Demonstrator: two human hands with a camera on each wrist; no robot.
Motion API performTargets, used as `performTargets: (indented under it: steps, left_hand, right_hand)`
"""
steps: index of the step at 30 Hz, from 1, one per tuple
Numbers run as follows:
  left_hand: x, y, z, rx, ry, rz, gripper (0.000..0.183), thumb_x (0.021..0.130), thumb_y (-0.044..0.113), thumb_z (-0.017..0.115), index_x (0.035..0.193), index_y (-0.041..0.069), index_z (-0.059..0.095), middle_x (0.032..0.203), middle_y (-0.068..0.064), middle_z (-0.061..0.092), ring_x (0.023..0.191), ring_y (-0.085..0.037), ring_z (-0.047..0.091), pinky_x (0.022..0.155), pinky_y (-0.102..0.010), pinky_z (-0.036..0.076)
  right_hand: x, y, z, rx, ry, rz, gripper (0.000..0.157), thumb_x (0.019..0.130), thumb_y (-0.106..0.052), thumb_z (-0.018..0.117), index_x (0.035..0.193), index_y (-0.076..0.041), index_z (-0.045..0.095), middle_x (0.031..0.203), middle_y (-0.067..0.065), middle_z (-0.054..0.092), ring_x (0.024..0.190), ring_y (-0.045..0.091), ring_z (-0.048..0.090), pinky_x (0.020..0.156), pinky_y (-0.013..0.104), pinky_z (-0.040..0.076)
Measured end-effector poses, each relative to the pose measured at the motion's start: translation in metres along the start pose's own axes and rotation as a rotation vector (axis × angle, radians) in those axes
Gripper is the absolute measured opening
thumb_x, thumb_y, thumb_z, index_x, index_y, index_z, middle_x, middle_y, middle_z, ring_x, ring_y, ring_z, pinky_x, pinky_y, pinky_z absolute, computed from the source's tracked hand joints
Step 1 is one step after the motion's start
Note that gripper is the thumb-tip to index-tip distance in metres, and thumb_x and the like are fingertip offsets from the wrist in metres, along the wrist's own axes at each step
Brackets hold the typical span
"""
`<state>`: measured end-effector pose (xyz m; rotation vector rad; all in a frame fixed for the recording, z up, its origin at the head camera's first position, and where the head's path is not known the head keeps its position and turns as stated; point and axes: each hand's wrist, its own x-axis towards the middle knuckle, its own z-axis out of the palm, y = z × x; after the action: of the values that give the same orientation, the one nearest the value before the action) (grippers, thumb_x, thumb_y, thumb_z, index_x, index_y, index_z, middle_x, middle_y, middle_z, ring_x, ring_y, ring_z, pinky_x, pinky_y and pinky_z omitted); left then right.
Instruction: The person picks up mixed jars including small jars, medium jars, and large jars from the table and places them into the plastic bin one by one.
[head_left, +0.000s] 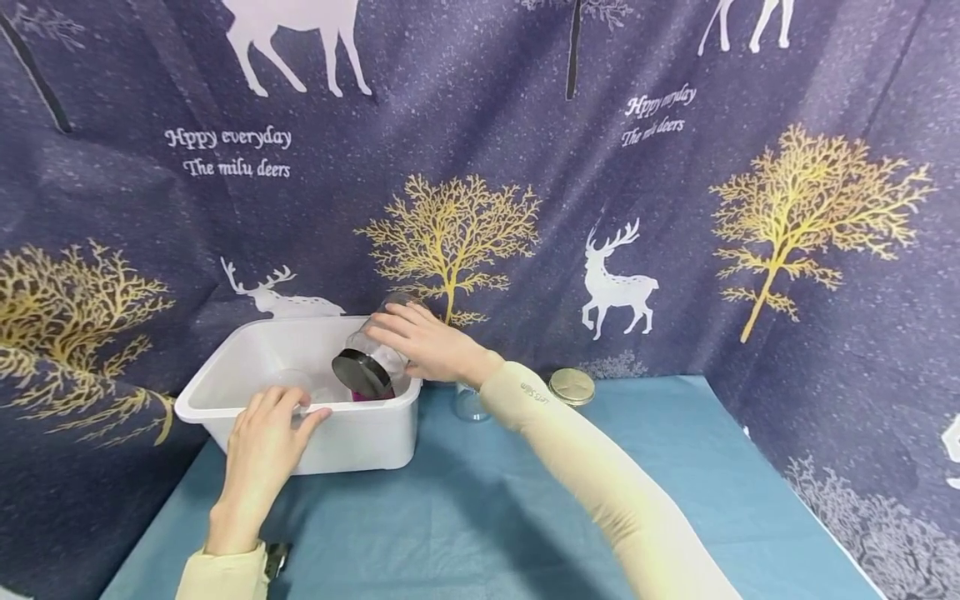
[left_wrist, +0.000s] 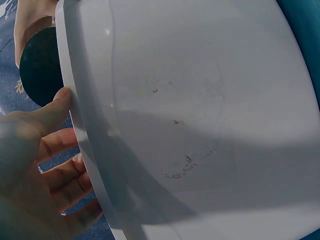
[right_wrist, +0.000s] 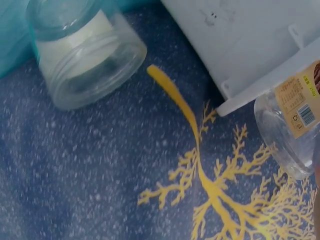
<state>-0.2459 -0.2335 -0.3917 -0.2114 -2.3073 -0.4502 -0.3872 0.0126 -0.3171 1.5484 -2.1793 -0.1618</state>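
My right hand (head_left: 431,342) grips a clear jar (head_left: 386,354) with a black lid. It is tilted, lid down and to the left, over the right end of a white plastic tub (head_left: 352,433). In the right wrist view the jar (right_wrist: 285,135) bears a tan label with a barcode. My left hand (head_left: 262,442) is at the tub's near rim, its fingers bent over the edge. The left wrist view has the thumb of that hand (left_wrist: 45,165) against the rim and the fingers behind it. Something magenta (head_left: 371,395) shows below the black lid.
Right of the tub, a clear glass jar (head_left: 471,406) stands on the blue cloth (head_left: 480,508), partly hidden by my right arm. Farther right is a round gold lid (head_left: 572,386). A dark curtain printed with deer and trees (head_left: 510,125) hangs close behind the tub.
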Motion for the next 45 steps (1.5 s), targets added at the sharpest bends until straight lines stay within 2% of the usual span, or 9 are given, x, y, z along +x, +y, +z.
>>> performTargets:
  steps: [3, 9, 19, 25, 28, 34, 38, 42, 45]
  left_hand:
    - [0.001, 0.001, 0.0, -0.003, -0.002, 0.001, 0.03, 0.079, 0.025, 0.082, 0.091, 0.006, 0.063, 0.094, -0.015, 0.06, 0.092, -0.039, 0.054, 0.072, -0.054, 0.039]
    - [0.001, 0.002, 0.001, -0.008, -0.002, -0.004, 0.03, 0.079, 0.025, 0.082, 0.091, 0.006, 0.063, 0.093, -0.015, 0.06, 0.092, -0.039, 0.054, 0.073, -0.055, 0.039]
    - [0.0, 0.002, 0.003, -0.011, -0.011, -0.016, 0.03, 0.079, 0.025, 0.082, 0.092, 0.006, 0.063, 0.093, -0.015, 0.06, 0.092, -0.038, 0.053, 0.073, -0.053, 0.039]
    - [-0.001, 0.003, 0.004, -0.014, -0.014, -0.014, 0.03, 0.08, 0.026, 0.081, 0.092, 0.005, 0.063, 0.092, -0.014, 0.059, 0.091, -0.038, 0.053, 0.073, -0.054, 0.039]
    - [-0.001, 0.003, 0.003, -0.014, -0.018, -0.023, 0.031, 0.08, 0.027, 0.081, 0.093, 0.004, 0.064, 0.093, -0.015, 0.059, 0.092, -0.038, 0.053, 0.073, -0.054, 0.039]
    - [-0.003, 0.003, 0.001, -0.006, -0.007, -0.041, 0.034, 0.078, 0.025, 0.083, 0.096, 0.002, 0.066, 0.096, -0.018, 0.061, 0.093, -0.04, 0.054, 0.073, -0.055, 0.039]
    - [-0.003, 0.002, 0.001, -0.011, -0.014, -0.038, 0.034, 0.079, 0.025, 0.083, 0.097, 0.002, 0.066, 0.097, -0.018, 0.06, 0.095, -0.04, 0.053, 0.075, -0.056, 0.039]
    - [-0.001, 0.002, 0.0, -0.012, -0.02, -0.034, 0.032, 0.079, 0.025, 0.082, 0.094, 0.003, 0.065, 0.096, -0.018, 0.06, 0.094, -0.04, 0.053, 0.074, -0.055, 0.038]
    - [0.001, 0.001, -0.002, -0.01, -0.025, -0.029, 0.031, 0.079, 0.025, 0.082, 0.092, 0.004, 0.064, 0.095, -0.017, 0.06, 0.092, -0.039, 0.053, 0.074, -0.055, 0.038]
  right_hand:
    - [0.004, -0.002, 0.003, 0.036, -0.01, 0.007, 0.084, 0.084, -0.017, 0.078, 0.152, -0.011, 0.03, 0.157, 0.011, 0.026, 0.146, 0.031, 0.016, 0.116, 0.046, 0.011]
    - [0.011, -0.005, 0.008, 0.019, -0.013, 0.014, 0.084, 0.084, -0.019, 0.078, 0.153, -0.013, 0.03, 0.157, 0.01, 0.028, 0.146, 0.031, 0.018, 0.117, 0.042, 0.006]
    - [0.017, -0.011, 0.014, -0.013, -0.03, 0.029, 0.084, 0.083, -0.025, 0.08, 0.152, -0.019, 0.033, 0.158, 0.007, 0.027, 0.147, 0.03, 0.016, 0.117, 0.042, 0.008]
    - [0.014, -0.011, 0.018, 0.001, -0.081, 0.129, 0.076, 0.093, -0.024, 0.068, 0.155, -0.022, 0.026, 0.163, 0.006, 0.01, 0.149, 0.025, 0.0, 0.116, 0.039, -0.001]
    - [0.012, -0.01, 0.018, 0.022, -0.068, 0.175, 0.07, 0.095, -0.024, 0.063, 0.155, -0.022, 0.027, 0.163, 0.007, 0.008, 0.149, 0.024, -0.001, 0.116, 0.038, -0.002]
    - [0.006, -0.012, 0.018, 0.115, -0.038, 0.228, 0.067, 0.095, -0.022, 0.064, 0.153, -0.019, 0.032, 0.163, 0.007, 0.01, 0.149, 0.023, 0.0, 0.117, 0.039, 0.001]
    - [-0.004, -0.015, 0.018, 0.207, 0.01, 0.273, 0.065, 0.093, -0.02, 0.066, 0.151, -0.018, 0.036, 0.162, 0.008, 0.013, 0.149, 0.025, 0.002, 0.117, 0.04, 0.002]
    - [-0.017, -0.018, 0.016, 0.294, 0.151, 0.307, 0.058, 0.093, -0.021, 0.067, 0.146, -0.016, 0.042, 0.16, 0.011, 0.019, 0.148, 0.029, 0.01, 0.117, 0.04, 0.005]
    - [-0.03, -0.02, 0.015, 0.339, 0.285, 0.342, 0.054, 0.093, -0.018, 0.067, 0.143, -0.013, 0.047, 0.155, 0.016, 0.028, 0.146, 0.03, 0.016, 0.116, 0.045, 0.012]
